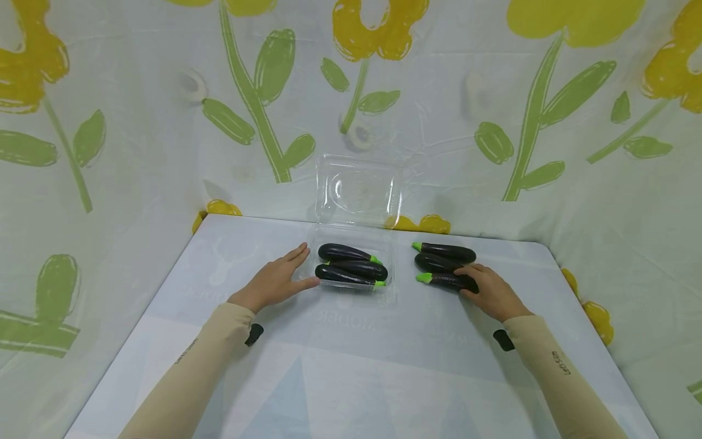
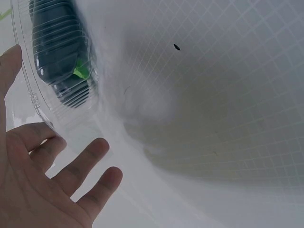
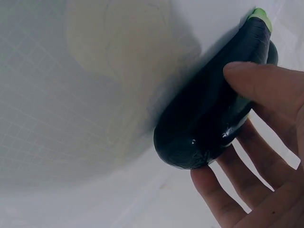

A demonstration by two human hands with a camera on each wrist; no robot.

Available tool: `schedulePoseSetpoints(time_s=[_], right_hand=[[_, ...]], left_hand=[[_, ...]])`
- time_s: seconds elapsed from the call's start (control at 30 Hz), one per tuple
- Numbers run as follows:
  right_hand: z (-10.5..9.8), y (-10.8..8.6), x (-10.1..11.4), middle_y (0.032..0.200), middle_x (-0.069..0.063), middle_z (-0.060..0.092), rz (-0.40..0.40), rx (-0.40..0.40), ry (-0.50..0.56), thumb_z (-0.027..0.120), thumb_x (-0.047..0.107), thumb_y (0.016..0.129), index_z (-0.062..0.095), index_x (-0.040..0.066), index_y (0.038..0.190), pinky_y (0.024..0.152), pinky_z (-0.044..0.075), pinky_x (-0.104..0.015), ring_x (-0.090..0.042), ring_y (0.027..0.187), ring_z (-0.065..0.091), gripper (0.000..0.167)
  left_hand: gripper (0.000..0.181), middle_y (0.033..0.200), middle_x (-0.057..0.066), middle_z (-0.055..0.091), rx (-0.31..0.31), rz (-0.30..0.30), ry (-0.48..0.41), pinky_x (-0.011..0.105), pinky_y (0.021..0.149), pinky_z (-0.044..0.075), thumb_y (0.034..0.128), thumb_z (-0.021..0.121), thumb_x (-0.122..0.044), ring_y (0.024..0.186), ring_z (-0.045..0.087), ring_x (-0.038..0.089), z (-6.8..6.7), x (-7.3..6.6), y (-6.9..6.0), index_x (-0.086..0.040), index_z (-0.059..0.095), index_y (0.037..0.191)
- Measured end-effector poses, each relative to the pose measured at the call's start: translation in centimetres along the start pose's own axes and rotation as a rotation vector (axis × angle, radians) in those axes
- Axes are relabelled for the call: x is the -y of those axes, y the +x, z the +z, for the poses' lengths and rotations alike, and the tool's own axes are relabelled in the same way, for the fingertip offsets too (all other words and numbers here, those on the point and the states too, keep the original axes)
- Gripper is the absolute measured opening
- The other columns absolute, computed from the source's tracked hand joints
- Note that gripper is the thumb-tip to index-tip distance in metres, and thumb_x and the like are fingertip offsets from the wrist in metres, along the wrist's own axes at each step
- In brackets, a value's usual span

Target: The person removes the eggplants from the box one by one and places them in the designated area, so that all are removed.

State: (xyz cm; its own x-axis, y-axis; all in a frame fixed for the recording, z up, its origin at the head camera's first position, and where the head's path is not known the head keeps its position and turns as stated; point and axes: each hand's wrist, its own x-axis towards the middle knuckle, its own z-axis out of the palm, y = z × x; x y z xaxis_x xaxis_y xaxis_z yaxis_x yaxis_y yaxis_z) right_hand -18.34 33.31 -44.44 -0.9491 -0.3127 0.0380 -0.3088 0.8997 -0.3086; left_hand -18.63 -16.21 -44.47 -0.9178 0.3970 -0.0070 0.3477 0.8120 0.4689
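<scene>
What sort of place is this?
Probably a staged tabletop work booth: white flower-printed sheeting hangs behind a pale straight-edged table, which holds a clear plastic hinged box containing long, glossy, dark eggplants.

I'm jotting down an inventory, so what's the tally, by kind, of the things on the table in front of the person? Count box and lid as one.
Open clear container: 1
Eggplants: 6 (3 inside the container, 3 outside)
Total: 7
</scene>
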Motion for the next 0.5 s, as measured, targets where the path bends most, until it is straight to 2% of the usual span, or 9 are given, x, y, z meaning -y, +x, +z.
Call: schedulePoseSetpoints(time_s=[0.17,0.37,0.5], right_hand=[[-0.1,-0.1,-0.3,0.136,-0.026,0.056,-0.005,-0.005,0.007,0.078,0.011,0.090,0.063,0.007,0.132,0.104,0.042,-0.064,-0.048,0.128,0.050,0.045],[-0.8,-0.2,-0.1,0.136,-0.025,0.056,0.026,-0.015,0.033,0.069,0.024,0.098,0.062,0.007,0.134,0.104,0.041,-0.065,-0.047,0.128,0.049,0.040],[-1.2,-0.2,0.0,0.136,-0.026,0.056,0.035,-0.026,0.039,0.067,0.023,0.100,0.062,0.006,0.135,0.104,0.040,-0.065,-0.048,0.128,0.049,0.039]], left_hand=[[0.094,0.168,0.007,0.019,-0.001,-0.002,0.002,0.055,0.118,0.028,0.0938,0.058,-0.066,0.149,0.030,0.036,0.2,0.2,0.1,-0.007,0.028,0.160],[0.094,0.168,0.006,0.019,0.001,-0.009,0.002,0.054,0.119,0.028,0.0936,0.058,-0.066,0.149,0.029,0.035,0.3,0.2,0.1,-0.008,0.027,0.161],[0.093,0.168,0.007,0.019,0.000,-0.009,0.000,0.055,0.119,0.028,0.0942,0.060,-0.063,0.149,0.029,0.036,0.2,0.2,0.1,-0.007,0.027,0.161]])
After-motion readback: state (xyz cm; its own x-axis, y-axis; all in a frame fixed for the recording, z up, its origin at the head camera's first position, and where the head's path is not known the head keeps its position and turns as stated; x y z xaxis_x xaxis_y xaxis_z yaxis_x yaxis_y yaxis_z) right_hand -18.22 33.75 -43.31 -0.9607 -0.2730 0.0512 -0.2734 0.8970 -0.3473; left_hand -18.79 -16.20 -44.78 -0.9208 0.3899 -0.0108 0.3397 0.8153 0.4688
